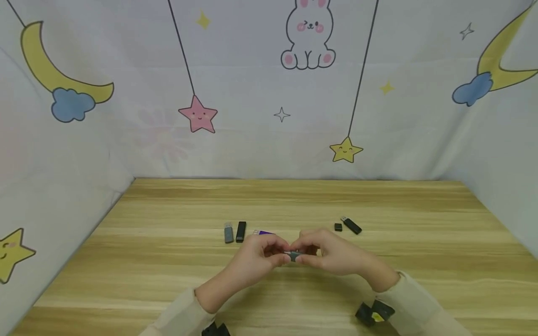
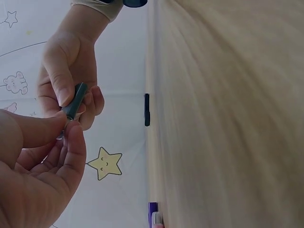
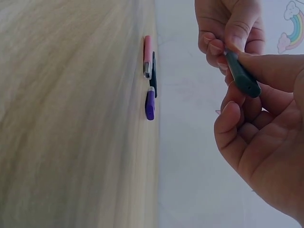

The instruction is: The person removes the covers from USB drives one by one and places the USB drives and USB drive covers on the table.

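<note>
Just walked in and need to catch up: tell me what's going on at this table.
A person holds a small dark USB stick between both hands above the wooden table. The left hand pinches one end, and the right hand grips the other. Behind the hands lie a grey stick, a black stick and a purple one; to the right lie another black stick and a small cap.

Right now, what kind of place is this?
Probably a small tabletop recording booth: a wooden table, cartoon-printed cloth walls on three sides, and USB sticks laid out.
</note>
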{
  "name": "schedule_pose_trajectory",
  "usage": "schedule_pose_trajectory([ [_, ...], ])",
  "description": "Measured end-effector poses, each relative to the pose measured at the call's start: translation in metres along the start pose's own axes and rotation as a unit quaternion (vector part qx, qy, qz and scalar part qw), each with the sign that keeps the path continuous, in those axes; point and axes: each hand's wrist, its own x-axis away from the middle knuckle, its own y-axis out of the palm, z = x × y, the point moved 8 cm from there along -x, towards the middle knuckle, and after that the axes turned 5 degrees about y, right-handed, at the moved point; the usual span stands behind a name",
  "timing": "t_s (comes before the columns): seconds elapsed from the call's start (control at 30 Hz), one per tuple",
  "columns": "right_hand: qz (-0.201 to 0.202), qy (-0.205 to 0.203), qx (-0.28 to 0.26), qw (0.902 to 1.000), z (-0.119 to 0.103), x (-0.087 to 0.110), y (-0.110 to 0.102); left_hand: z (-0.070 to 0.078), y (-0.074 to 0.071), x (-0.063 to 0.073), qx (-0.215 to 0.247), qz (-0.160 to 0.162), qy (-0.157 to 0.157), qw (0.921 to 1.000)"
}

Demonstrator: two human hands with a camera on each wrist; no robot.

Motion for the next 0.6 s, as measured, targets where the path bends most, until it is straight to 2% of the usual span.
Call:
schedule_pose_trajectory([
  [0.3,0.0,0.002,0.006,1.0,0.001,0.0016,0.0016,-0.0044,0.002,0.0008,0.01,-0.004,-0.012,0.9999],
  [0.6,-0.003,-0.002,0.0,1.0,0.0023,0.0023,0.0031,-0.0026,0.0024,0.0019,0.016,-0.002,-0.009,0.9998],
])
